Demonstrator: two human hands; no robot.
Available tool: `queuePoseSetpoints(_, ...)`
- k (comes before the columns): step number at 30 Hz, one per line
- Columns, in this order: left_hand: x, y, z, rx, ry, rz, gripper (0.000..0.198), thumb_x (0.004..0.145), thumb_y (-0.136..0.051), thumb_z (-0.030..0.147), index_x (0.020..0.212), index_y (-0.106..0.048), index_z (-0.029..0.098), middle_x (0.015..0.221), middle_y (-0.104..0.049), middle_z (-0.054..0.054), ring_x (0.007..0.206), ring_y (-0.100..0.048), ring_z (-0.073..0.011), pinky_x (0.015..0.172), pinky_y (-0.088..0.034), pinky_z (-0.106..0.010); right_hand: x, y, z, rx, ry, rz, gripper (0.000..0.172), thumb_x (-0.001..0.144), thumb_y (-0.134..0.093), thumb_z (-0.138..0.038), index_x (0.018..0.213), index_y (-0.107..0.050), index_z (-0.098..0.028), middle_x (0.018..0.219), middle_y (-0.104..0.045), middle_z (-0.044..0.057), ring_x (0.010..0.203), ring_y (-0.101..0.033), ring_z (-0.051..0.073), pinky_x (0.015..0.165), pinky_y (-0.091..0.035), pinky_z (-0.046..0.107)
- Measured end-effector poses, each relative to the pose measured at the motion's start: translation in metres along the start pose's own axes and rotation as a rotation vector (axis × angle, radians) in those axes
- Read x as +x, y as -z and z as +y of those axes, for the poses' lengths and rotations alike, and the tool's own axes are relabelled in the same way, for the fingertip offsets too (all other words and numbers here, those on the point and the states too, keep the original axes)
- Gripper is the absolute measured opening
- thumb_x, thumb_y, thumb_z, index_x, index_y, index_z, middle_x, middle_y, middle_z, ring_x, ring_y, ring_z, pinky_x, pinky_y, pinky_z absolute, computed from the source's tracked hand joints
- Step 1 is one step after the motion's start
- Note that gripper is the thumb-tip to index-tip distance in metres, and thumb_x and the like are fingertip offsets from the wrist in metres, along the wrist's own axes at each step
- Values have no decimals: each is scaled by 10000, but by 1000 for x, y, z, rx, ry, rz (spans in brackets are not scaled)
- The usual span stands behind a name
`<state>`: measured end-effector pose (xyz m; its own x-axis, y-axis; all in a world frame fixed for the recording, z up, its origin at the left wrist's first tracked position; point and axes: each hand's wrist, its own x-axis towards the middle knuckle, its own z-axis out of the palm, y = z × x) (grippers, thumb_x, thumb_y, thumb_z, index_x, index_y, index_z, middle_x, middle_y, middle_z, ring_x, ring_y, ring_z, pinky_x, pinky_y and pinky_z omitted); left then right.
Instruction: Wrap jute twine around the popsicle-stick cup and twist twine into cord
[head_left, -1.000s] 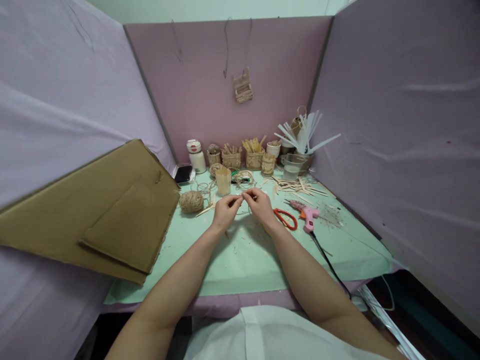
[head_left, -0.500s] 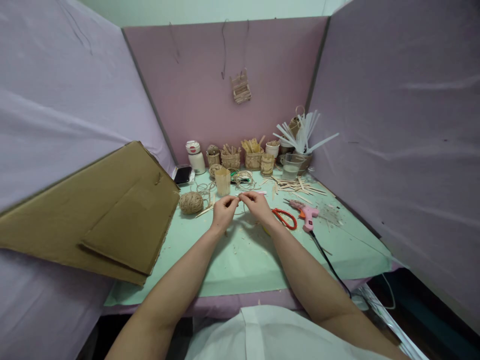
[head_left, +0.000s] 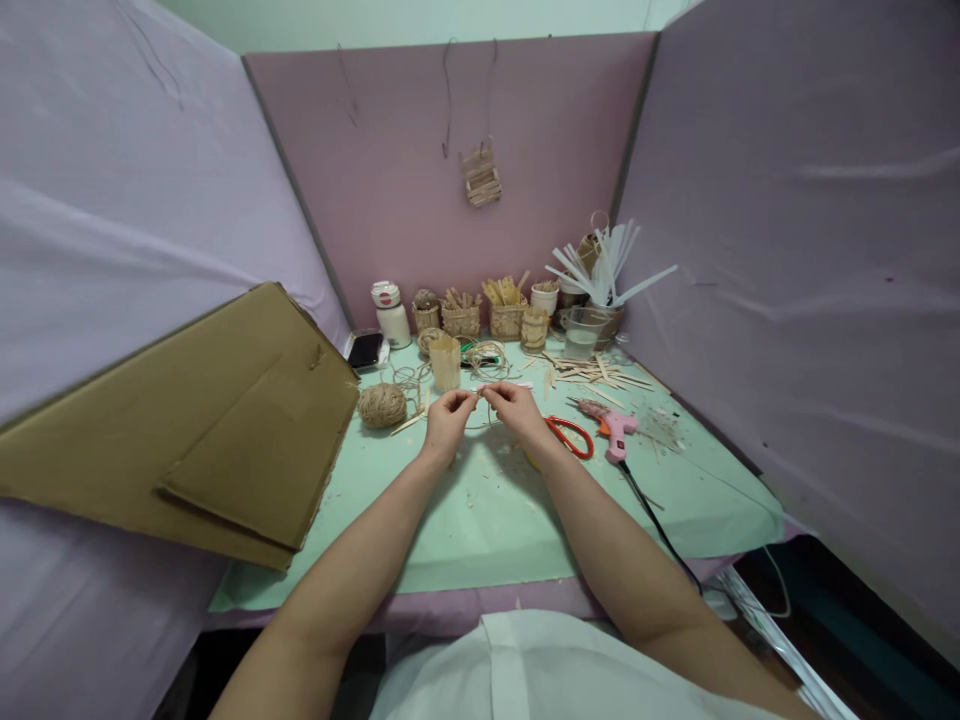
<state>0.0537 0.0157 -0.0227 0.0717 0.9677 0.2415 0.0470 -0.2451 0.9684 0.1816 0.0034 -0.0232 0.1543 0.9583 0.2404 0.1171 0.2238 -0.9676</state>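
My left hand (head_left: pixel 447 421) and my right hand (head_left: pixel 513 410) meet over the middle of the green table (head_left: pixel 495 520), fingertips almost touching. Both pinch a thin piece of twine (head_left: pixel 480 397) held between them, with a loop of it hanging down toward the table. A ball of jute twine (head_left: pixel 382 405) lies just left of my left hand. Red-handled scissors (head_left: pixel 571 436) lie right beside my right wrist. A small stick-built cup (head_left: pixel 447 362) stands behind my hands.
A pink glue gun (head_left: pixel 615 432) with a black cord lies right of the scissors. Loose wooden sticks (head_left: pixel 596 372) are scattered at the back right. Small baskets and jars (head_left: pixel 487 315) line the back wall. Brown cardboard sheets (head_left: pixel 187 420) lean at the left. A phone (head_left: pixel 366 348) lies at the back left.
Both hands have kept pinching the twine and shifted only slightly, fingertips staying together. Nothing else on the table has moved.
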Motion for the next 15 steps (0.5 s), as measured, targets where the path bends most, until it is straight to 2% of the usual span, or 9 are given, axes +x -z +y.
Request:
queuePoseSetpoints(5, 0, -1, -2, -85, 19, -28, 152, 679, -644, 303, 714, -654, 156, 678, -599, -6, 682, -508, -118, 616, -369, -228, 1, -1, 4, -29, 15, 33, 216, 731, -552, -369, 775, -630, -173, 665, -581, 7, 642, -510, 143, 597, -400, 260)
queuePoseSetpoints(8, -1, -1, -3, -110, 26, -29, 145, 678, -647, 293, 720, -659, 155, 676, -598, -3, 677, -506, -114, 616, -368, -228, 1, -2, 6, -53, 92, 127, 166, 702, -586, -323, 775, -597, -175, 717, -596, 14, 661, -523, 144, 629, -419, 269)
queuePoseSetpoints(12, 1, -2, -5, -132, 21, 7, 146, 670, -654, 293, 719, -657, 155, 690, -606, -6, 693, -513, -117, 621, -372, -227, 1, -3, 6, -163, 201, 122, 109, 706, -565, -255, 747, -626, -175, 765, -613, 28, 714, -542, 149, 694, -435, 280)
queuePoseSetpoints(15, 2, -2, -6, -151, 6, 20, 161, 662, -663, 301, 724, -660, 152, 691, -614, -12, 697, -521, -122, 625, -376, -231, 0, -4, 5, -228, 230, 144, 129, 718, -554, -248, 722, -659, -173, 757, -619, 30, 710, -544, 147, 697, -433, 278)
